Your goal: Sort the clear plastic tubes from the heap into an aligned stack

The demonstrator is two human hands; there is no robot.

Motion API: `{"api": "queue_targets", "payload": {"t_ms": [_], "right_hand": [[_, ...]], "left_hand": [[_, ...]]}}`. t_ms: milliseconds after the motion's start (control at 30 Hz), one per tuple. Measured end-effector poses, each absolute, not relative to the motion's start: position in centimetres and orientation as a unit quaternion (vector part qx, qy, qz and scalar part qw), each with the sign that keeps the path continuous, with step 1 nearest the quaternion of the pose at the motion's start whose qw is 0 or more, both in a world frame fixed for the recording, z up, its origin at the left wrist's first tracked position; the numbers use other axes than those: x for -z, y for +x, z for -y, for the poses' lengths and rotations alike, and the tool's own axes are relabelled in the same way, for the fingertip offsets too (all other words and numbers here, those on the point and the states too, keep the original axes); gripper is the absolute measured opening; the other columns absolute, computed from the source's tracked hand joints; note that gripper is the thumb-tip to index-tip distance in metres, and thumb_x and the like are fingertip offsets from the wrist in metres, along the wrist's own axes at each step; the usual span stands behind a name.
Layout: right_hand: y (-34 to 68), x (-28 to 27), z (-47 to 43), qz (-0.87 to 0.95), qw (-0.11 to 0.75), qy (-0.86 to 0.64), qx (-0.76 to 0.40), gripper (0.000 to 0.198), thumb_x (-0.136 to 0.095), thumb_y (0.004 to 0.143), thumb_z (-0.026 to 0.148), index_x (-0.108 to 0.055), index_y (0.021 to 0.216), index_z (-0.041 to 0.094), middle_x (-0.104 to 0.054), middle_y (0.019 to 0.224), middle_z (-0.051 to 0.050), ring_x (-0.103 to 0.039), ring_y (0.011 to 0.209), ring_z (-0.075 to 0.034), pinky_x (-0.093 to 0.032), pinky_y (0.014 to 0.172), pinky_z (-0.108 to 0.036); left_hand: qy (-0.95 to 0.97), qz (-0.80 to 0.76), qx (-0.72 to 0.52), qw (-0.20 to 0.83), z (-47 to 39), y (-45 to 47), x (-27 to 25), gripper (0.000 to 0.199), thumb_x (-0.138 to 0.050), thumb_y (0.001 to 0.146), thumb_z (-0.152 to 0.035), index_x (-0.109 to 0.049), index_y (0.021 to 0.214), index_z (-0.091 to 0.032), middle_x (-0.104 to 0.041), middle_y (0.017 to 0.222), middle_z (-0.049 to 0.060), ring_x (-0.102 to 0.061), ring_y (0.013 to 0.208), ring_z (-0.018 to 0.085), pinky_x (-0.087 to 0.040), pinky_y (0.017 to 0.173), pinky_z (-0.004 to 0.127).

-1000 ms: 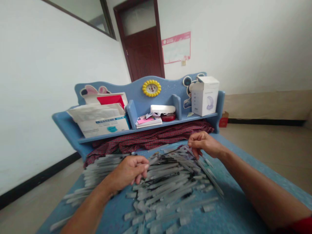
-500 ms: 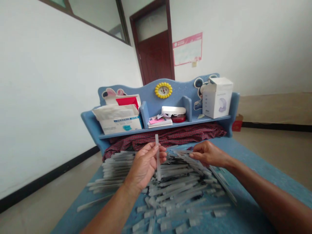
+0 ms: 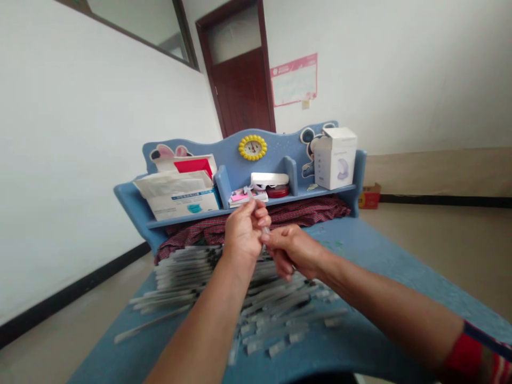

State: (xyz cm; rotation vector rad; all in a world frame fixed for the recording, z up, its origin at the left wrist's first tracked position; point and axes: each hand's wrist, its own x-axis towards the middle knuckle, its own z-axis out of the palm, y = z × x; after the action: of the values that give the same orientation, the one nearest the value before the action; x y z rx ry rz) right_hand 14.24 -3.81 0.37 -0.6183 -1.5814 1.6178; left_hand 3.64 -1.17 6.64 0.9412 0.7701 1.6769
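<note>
My left hand (image 3: 244,232) is closed around a translucent white pen barrel (image 3: 265,230), raised over the table; most of the barrel is hidden by the fingers. My right hand (image 3: 294,248) meets it from the right, thumb and forefinger pinched at the barrel's lower end. Whether a separate thin piece sits in that pinch is hidden. Beneath both hands spreads a pile of similar pen barrels (image 3: 272,301), some with dark parts among them. A more orderly stack of barrels (image 3: 182,272) lies to the left. Short clear caps (image 3: 256,346) are scattered nearer to me.
The blue table (image 3: 384,266) has a raised shelf at its back. On that shelf stand a mask box (image 3: 184,205), a red round case (image 3: 277,191) and a white carton (image 3: 336,160). Checked cloth (image 3: 308,212) is bunched under it.
My right hand has moved left from the right side of the pile to the barrel in my left hand. That barrel has tilted and is now mostly covered. The view has shifted slightly right.
</note>
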Motion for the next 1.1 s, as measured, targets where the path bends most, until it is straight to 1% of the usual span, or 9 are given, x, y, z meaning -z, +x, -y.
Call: {"api": "queue_targets", "payload": {"t_ms": [100, 167, 233, 267, 333, 467, 600, 867, 1100], "right_hand": [[15.1, -0.8, 5.3, 0.702, 0.285, -0.253, -0.601, 0.043, -0.058, 0.076, 0.052, -0.043, 0.053, 0.019, -0.040, 0.030, 0.007, -0.038, 0.028, -0.007, -0.033, 0.034, -0.018], [16.8, -0.5, 5.5, 0.753, 0.260, -0.312, -0.517, 0.041, -0.055, 0.079, 0.048, -0.044, 0.052, 0.019, -0.041, 0.033, 0.007, -0.038, 0.030, -0.006, -0.028, 0.034, -0.017], [19.2, 0.1, 4.6, 0.764, 0.295, -0.434, -0.375, 0.038, -0.048, 0.085, 0.040, -0.046, 0.054, 0.018, -0.044, 0.037, 0.005, -0.042, 0.034, -0.006, -0.029, 0.037, -0.017], [20.4, 0.5, 3.8, 0.771, 0.279, -0.486, -0.302, 0.037, -0.048, 0.084, 0.035, -0.046, 0.052, 0.017, -0.045, 0.039, 0.005, -0.043, 0.036, -0.006, -0.028, 0.039, -0.018], [22.3, 1.3, 1.9, 0.774, 0.233, -0.541, -0.231, 0.035, -0.052, 0.082, 0.029, -0.047, 0.049, 0.016, -0.045, 0.038, 0.004, -0.044, 0.038, -0.007, -0.029, 0.042, -0.019], [23.5, 3.1, -0.6, 0.767, 0.193, -0.571, -0.219, 0.028, -0.057, 0.077, 0.026, -0.052, 0.051, 0.017, -0.043, 0.035, 0.004, -0.043, 0.036, -0.008, -0.028, 0.042, -0.021], [23.1, 4.5, -1.3, 0.768, 0.164, -0.580, -0.217, 0.026, -0.061, 0.074, 0.032, -0.055, 0.052, 0.018, -0.043, 0.032, 0.004, -0.045, 0.037, -0.010, -0.030, 0.043, -0.022], [23.5, 5.4, -2.8, 0.765, 0.148, -0.590, -0.211, 0.032, -0.052, 0.080, 0.037, -0.057, 0.056, 0.016, -0.048, 0.035, 0.002, -0.049, 0.039, -0.011, -0.034, 0.047, -0.022], [23.4, 4.4, -2.4, 0.770, 0.131, -0.576, -0.241, 0.037, -0.044, 0.084, 0.042, -0.052, 0.058, 0.017, -0.051, 0.036, 0.000, -0.047, 0.036, -0.011, -0.034, 0.043, -0.022]], "left_hand": [[0.397, -0.327, -0.742, 0.431, -0.7, 1.7, -9.8, 0.031, -0.031, 0.090, -0.004, -0.036, 0.062, -0.016, -0.036, 0.048, -0.009, -0.028, 0.032, -0.002, -0.019, 0.035, 0.008], [0.419, -0.325, -0.756, 0.385, -0.9, 0.2, -10.8, 0.031, -0.030, 0.089, -0.003, -0.036, 0.062, -0.015, -0.037, 0.048, -0.009, -0.032, 0.034, -0.003, -0.018, 0.038, 0.007], [0.467, -0.334, -0.730, 0.369, -0.3, -0.5, -10.2, 0.021, -0.042, 0.084, -0.005, -0.046, 0.065, -0.014, -0.048, 0.051, -0.007, -0.041, 0.038, 0.000, -0.022, 0.039, 0.009], [0.503, -0.350, -0.699, 0.369, 0.4, -0.6, -9.2, 0.015, -0.051, 0.080, -0.006, -0.051, 0.066, -0.013, -0.051, 0.051, -0.006, -0.043, 0.038, 0.002, -0.024, 0.037, 0.012], [0.641, -0.423, -0.549, 0.330, 1.9, -0.2, -6.5, 0.009, -0.060, 0.073, -0.012, -0.056, 0.066, -0.013, -0.054, 0.050, -0.004, -0.046, 0.039, 0.006, -0.029, 0.038, 0.016], [0.845, -0.440, -0.265, 0.147, 4.7, 0.8, -1.2, 0.011, -0.054, 0.077, -0.018, -0.061, 0.068, -0.017, -0.058, 0.062, -0.001, -0.055, 0.059, 0.012, -0.039, 0.056, 0.022], [0.885, -0.445, -0.133, 0.042, 6.0, 0.5, 0.8, 0.011, -0.050, 0.081, -0.017, -0.061, 0.077, -0.017, -0.060, 0.079, 0.005, -0.058, 0.076, 0.018, -0.041, 0.068, 0.027], [0.877, -0.466, -0.114, -0.008, 6.0, -1.6, 1.9, 0.013, -0.050, 0.084, -0.020, -0.059, 0.094, -0.018, -0.058, 0.094, 0.006, -0.057, 0.091, 0.020, -0.043, 0.080, 0.029], [0.837, -0.537, -0.095, -0.041, 5.6, -7.8, -1.1, 0.014, -0.046, 0.086, -0.020, -0.060, 0.084, -0.017, -0.059, 0.083, 0.004, -0.057, 0.079, 0.016, -0.041, 0.071, 0.025]]}}
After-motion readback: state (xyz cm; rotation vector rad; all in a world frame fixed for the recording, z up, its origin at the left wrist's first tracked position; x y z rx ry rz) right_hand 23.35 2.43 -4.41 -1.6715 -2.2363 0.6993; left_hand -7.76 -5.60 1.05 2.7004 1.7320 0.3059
